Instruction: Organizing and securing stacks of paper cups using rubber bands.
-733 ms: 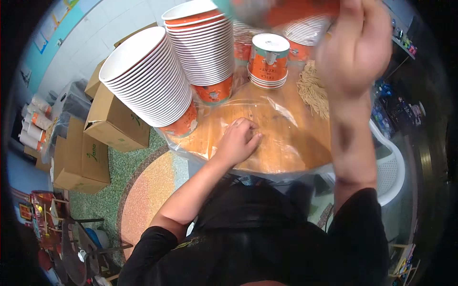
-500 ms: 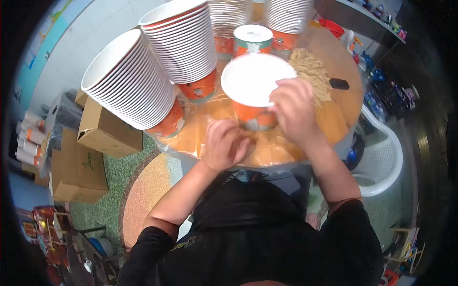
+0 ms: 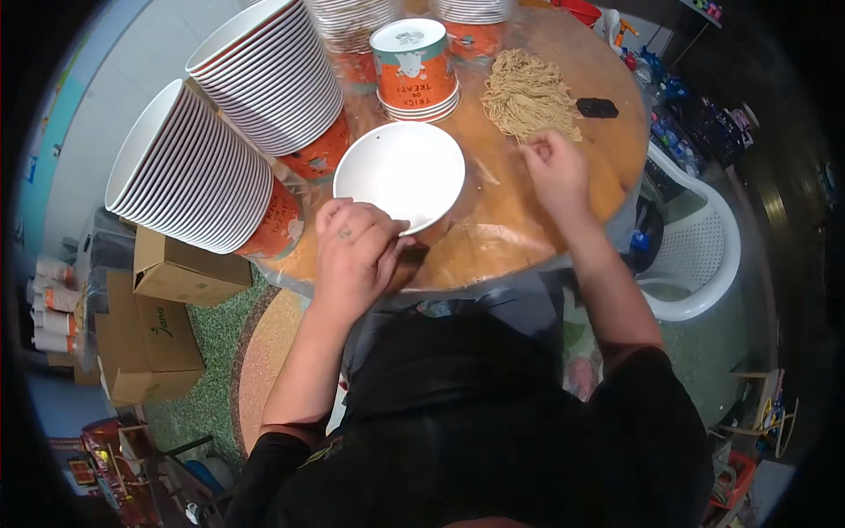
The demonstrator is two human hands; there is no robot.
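A white-lined paper bucket with an orange outside stands upright at the near side of the round table. My left hand grips its near left rim, thumb and fingers closed over the edge. Further right, my right hand is pinched at the near ends of a bundle of tan cords, seemingly on a cord end; the fingertips show little of it. Behind the bucket, a few orange and green paper buckets stand upside down in a short stack.
Tall leaning stacks of nested buckets, one at the left and another behind it, crowd the table. A small black object lies right of the cords. Cardboard boxes sit on the floor at left, a white plastic chair at right.
My right hand has left the bucket's rim and moved right to the cords. My left hand has taken hold of the bucket, now further left in view. The view has shifted too.
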